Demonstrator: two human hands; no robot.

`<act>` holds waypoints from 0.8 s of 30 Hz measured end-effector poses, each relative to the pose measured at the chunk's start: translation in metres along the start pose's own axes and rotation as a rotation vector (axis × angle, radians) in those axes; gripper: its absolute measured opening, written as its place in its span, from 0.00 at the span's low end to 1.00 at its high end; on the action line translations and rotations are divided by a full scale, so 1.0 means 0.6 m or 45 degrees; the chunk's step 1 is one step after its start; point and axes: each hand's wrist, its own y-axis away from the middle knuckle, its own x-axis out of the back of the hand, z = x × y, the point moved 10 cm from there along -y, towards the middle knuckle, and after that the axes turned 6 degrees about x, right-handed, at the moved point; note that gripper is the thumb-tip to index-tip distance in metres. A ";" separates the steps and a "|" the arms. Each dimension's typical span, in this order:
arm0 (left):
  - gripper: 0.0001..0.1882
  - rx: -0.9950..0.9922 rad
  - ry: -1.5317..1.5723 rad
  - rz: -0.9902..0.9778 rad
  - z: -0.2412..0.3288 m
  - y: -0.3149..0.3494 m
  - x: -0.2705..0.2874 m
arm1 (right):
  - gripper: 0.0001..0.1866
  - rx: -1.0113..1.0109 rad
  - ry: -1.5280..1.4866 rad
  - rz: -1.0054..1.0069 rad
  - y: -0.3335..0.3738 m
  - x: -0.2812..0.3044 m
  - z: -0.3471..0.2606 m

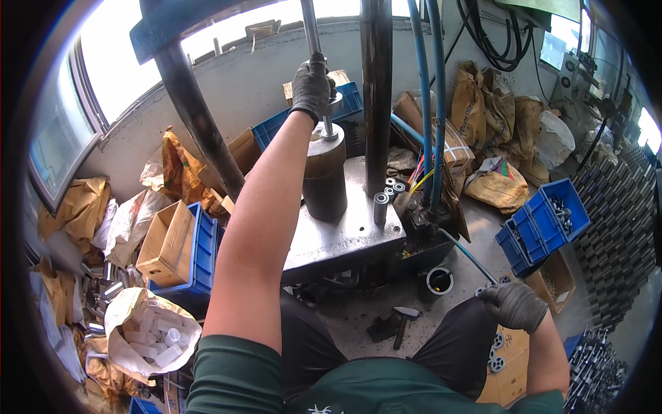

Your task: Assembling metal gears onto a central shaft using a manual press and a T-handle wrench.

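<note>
My left hand (312, 88), in a dark grey glove, reaches up and is closed around a shiny upright metal rod (310, 27). Just beside its fingers a metal ring (334, 105) shows; part of it is hidden by the glove. Below, a shaft (328, 127) stands in the top of a thick steel cylinder (325, 176), which rests on the press's metal table (345, 241). Low on the right, my gloved right hand (514, 306) wraps around the end of a long lever (469, 255) that slopes up to the press's base.
Small metal sleeves (380, 207) stand at the table's right corner, beside a dark column (376, 96) and blue hoses (439, 103). A hammer (401, 324) lies on the floor. Blue crates (545, 221) of parts stand right; a sack of white pieces (152, 338) sits left.
</note>
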 end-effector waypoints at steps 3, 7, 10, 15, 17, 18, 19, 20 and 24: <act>0.26 0.020 0.014 0.005 -0.002 0.005 -0.006 | 0.19 0.018 0.020 -0.190 0.003 -0.024 0.005; 0.25 0.039 0.036 -0.005 -0.003 0.007 -0.003 | 0.20 -0.040 -0.032 -0.141 -0.001 -0.018 0.010; 0.25 0.018 0.005 0.002 -0.001 0.007 -0.005 | 0.20 -0.008 0.019 -0.186 0.003 -0.032 0.020; 0.27 0.027 0.032 -0.012 -0.008 0.001 0.002 | 0.17 -0.054 -0.039 0.040 -0.002 0.008 0.006; 0.29 0.014 -0.015 -0.022 -0.009 -0.003 -0.001 | 0.17 0.081 0.010 0.028 0.002 -0.004 0.001; 0.31 -0.003 -0.065 -0.029 -0.008 -0.004 -0.003 | 0.17 0.077 0.011 0.027 0.002 -0.006 0.008; 0.31 -0.001 -0.064 -0.032 -0.010 -0.005 -0.004 | 0.16 0.110 0.026 0.008 0.002 -0.012 0.011; 0.31 -0.002 -0.065 -0.042 -0.012 -0.006 -0.006 | 0.15 0.144 0.042 -0.010 0.001 -0.015 0.009; 0.31 -0.010 -0.081 -0.037 -0.014 -0.010 0.002 | 0.13 0.026 0.018 0.298 -0.022 0.068 -0.004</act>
